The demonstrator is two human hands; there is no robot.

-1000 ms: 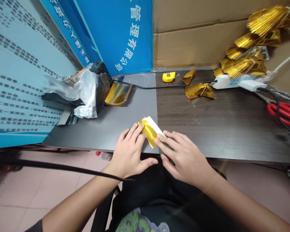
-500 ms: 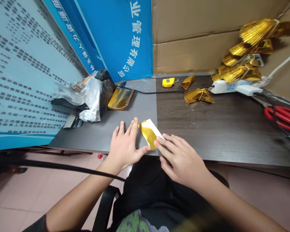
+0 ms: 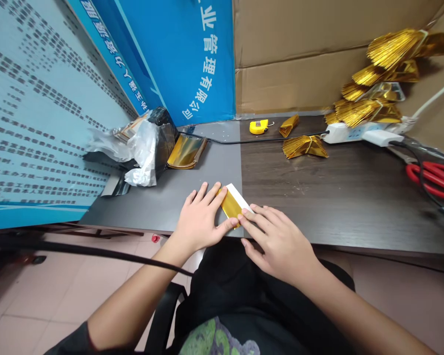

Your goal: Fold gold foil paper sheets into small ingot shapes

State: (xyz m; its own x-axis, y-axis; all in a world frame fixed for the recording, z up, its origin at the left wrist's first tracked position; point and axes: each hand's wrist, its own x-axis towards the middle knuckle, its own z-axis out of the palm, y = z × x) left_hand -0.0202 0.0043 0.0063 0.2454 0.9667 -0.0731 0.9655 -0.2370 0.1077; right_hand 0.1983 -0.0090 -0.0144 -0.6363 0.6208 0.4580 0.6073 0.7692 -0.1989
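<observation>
A gold foil sheet [image 3: 231, 204] with a white strip along its right side lies flat near the desk's front edge. My left hand [image 3: 203, 217] is spread, its index fingertip on the sheet's upper left edge and its thumb at the lower corner. From the right, my right hand [image 3: 276, 239] rests its fingertips on the sheet's lower right edge, the fingers apart and the thumb near the desk edge. Neither hand is closed round anything.
Stacked gold foil [image 3: 187, 151] sits beside a crumpled plastic bag [image 3: 144, 150]. Behind are a yellow tape measure [image 3: 258, 127], a gold bundle [image 3: 305, 147] and a black cable. Red-handled scissors [image 3: 434, 180] and a power strip [image 3: 342, 133] lie right.
My left hand has moved right, its index finger now over the sheet's upper left edge. My right hand has barely moved. The view has shifted slightly.
</observation>
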